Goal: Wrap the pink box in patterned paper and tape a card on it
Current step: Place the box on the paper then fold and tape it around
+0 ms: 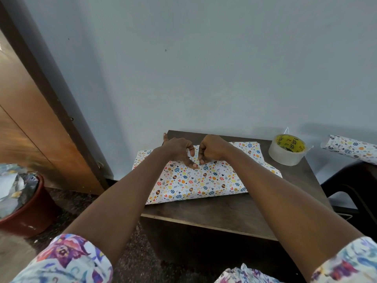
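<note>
Pale grey-blue wall behind, and against it a dark wooden table point(234, 209) where the patterned paper point(195, 180) lies folded flat over the box, which it hides completely. Both my hands meet on the paper's top, toward the far edge. On my left hand point(178, 149) the fingers are curled and the thumb tip presses the paper. My right hand point(212, 150) is bunched into a loose fist, fingertips down just beside that thumb – whether they pinch a fold or only press it, I cannot tell. A roll of clear tape point(287, 150) stands on the table's far right corner, and a paper roll point(350, 148) lies beyond it.
</note>
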